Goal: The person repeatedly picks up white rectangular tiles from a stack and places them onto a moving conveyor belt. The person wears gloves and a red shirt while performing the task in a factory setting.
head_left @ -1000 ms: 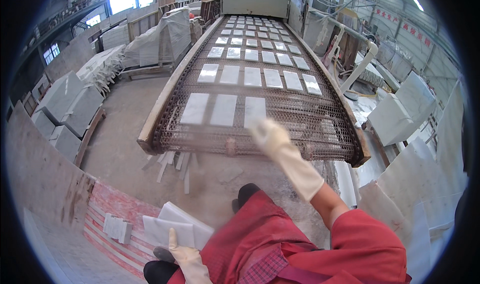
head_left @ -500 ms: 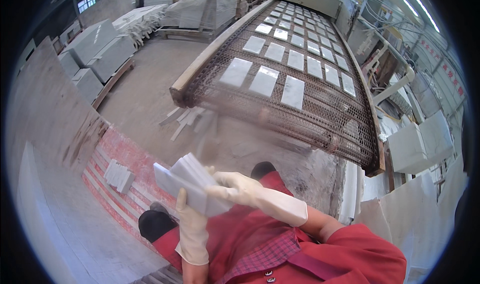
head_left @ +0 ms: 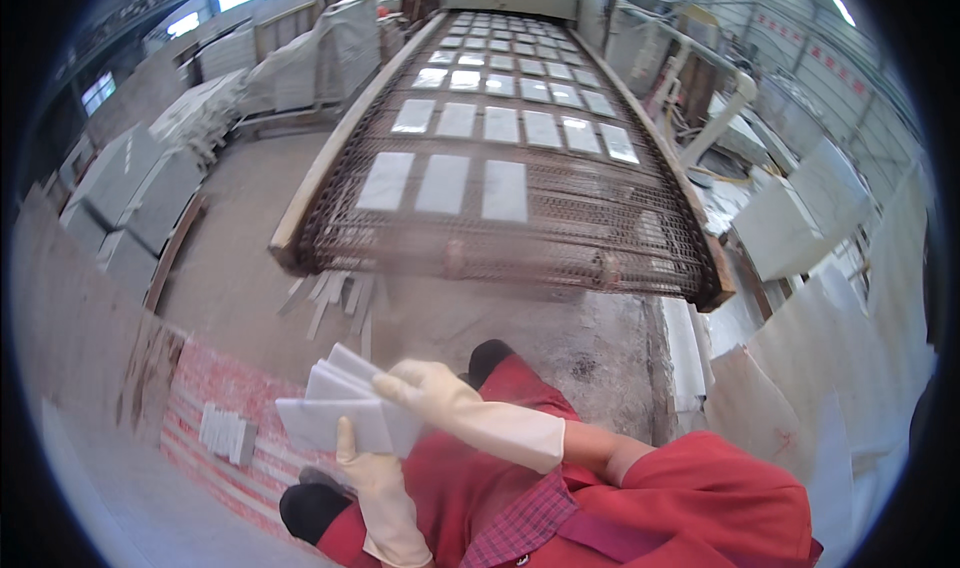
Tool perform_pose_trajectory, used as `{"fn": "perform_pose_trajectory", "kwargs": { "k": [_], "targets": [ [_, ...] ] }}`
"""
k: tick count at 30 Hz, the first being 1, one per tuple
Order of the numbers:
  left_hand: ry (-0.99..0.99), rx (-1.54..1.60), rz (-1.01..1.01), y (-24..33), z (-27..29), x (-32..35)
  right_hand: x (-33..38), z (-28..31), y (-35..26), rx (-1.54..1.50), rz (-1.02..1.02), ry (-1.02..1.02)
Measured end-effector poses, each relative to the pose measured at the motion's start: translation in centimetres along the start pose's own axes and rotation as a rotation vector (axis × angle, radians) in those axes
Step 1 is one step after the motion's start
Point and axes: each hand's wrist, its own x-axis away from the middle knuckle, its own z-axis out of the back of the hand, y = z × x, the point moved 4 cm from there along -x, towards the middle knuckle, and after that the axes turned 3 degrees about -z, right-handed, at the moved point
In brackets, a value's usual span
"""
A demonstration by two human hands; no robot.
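Note:
In front of my lap, both gloved hands hold a small stack of white stone tiles (head_left: 340, 423). My left hand (head_left: 378, 483), in a cream rubber glove, grips the stack from below, its thumb pressed on the front tile. That front tile lies turned across the others, which fan out behind it. At the upper right edge of the fanned tiles, my right hand (head_left: 425, 386) is closed, its fingertips partly hidden. Ahead, a mesh conveyor (head_left: 590, 223) carries rows of similar tiles; its nearest row holds three, one being the tile at right (head_left: 505, 190).
Left of my legs, a small stack of tiles (head_left: 228, 434) rests on a red-and-white striped surface (head_left: 215, 368). Stone strips (head_left: 325, 303) lie on the floor under the conveyor's near left corner. Large stone blocks (head_left: 800, 213) stand at right, more blocks (head_left: 130, 188) at left.
The tiles have spread into a fan, with the front one turned flatter. My right hand has shifted to their upper edge. My view has swung, so the conveyor sits further left.

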Motion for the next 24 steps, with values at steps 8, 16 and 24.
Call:
{"fn": "perform_pose_trajectory", "kwargs": {
  "k": [8, 16, 24],
  "targets": [
    [0.117, -0.070, -0.038, 0.1, 3.0, -1.6, -1.1, 3.3, -0.6, 0.128, -0.021, 0.136],
    [0.293, -0.114, -0.136, 4.6, 6.6, -1.5, -3.6, 24.4, -0.3, -0.131, -0.022, 0.786],
    [0.254, -0.117, -0.014, 3.8, 7.7, -2.8, -7.0, 34.8, 1.4, 0.403, -0.284, 0.883]
  ]
}}
